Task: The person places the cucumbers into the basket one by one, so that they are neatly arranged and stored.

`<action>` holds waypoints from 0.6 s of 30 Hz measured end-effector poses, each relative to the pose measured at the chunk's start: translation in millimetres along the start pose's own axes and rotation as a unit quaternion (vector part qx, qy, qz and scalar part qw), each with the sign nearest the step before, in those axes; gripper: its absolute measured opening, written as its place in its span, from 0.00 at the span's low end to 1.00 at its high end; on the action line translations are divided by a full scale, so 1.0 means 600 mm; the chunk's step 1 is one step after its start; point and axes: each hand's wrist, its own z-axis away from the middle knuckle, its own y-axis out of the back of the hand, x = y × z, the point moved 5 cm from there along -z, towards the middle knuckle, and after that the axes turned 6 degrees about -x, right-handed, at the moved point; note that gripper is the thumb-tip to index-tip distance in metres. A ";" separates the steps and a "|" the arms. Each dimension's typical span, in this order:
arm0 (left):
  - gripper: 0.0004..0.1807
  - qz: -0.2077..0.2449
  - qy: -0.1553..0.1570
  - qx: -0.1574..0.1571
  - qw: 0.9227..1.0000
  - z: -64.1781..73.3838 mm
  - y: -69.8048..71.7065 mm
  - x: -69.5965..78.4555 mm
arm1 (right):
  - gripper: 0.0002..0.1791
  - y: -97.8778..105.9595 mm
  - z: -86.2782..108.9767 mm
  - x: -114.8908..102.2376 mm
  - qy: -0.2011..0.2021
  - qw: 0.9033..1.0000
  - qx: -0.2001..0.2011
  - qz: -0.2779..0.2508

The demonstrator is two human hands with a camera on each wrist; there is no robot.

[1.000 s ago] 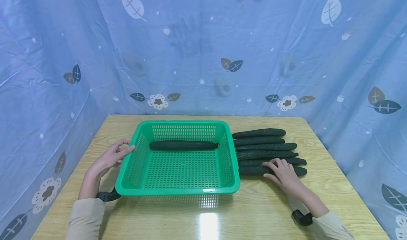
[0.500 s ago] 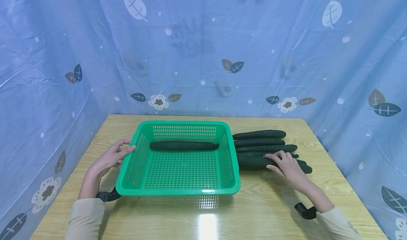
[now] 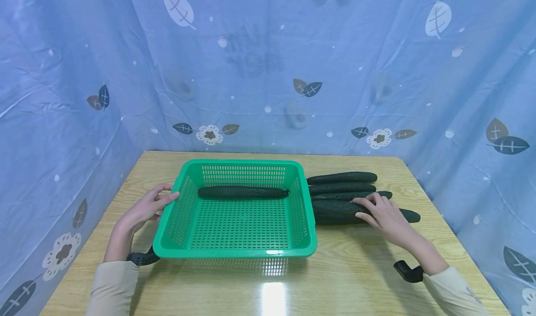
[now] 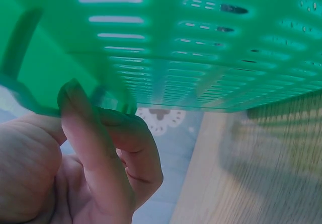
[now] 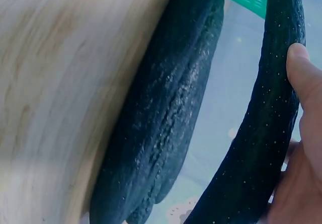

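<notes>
My left hand (image 3: 144, 208) grips the left rim of a green plastic basket (image 3: 234, 253); in the left wrist view its fingers (image 4: 93, 148) curl under that rim. Inside the basket, one dark green cucumber (image 3: 243, 192) lies along the far side. To the right, my right hand (image 3: 387, 219) holds another cucumber (image 5: 261, 118) between thumb and fingers. The right wrist view shows this cucumber raised off the table, apart from the cucumbers (image 5: 161, 113) that lie there. Its left end is near the basket's right wall.
Several more cucumbers (image 3: 343, 178) lie side by side on the wooden table (image 3: 343, 269), right of the basket. A blue patterned curtain (image 3: 268, 64) hangs behind the table and along both sides. Dark bands are on both wrists.
My right hand has lifted the nearest cucumber from the row and shifted it slightly right and away from me. The left hand and the basket stay in place.
</notes>
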 end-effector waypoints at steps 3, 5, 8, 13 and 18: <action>0.36 -0.002 0.004 0.002 1.000 0.001 0.000 0.000 | 0.20 0.004 0.000 0.005 -0.009 1.000 -0.004 -0.005; 0.36 -0.003 0.004 0.003 1.000 0.001 0.000 0.002 | 0.20 0.009 0.000 0.008 -0.010 1.000 -0.003 -0.004; 0.36 -0.002 0.005 0.003 1.000 0.002 0.000 0.003 | 0.20 0.018 -0.001 0.011 -0.009 1.000 -0.004 0.004; 0.36 -0.005 0.003 0.003 1.000 0.003 0.000 0.003 | 0.19 0.034 -0.006 0.014 -0.010 1.000 -0.007 0.009; 0.36 -0.005 0.002 0.001 1.000 0.002 -0.001 0.002 | 0.19 0.048 -0.016 0.010 0.002 1.000 -0.006 0.009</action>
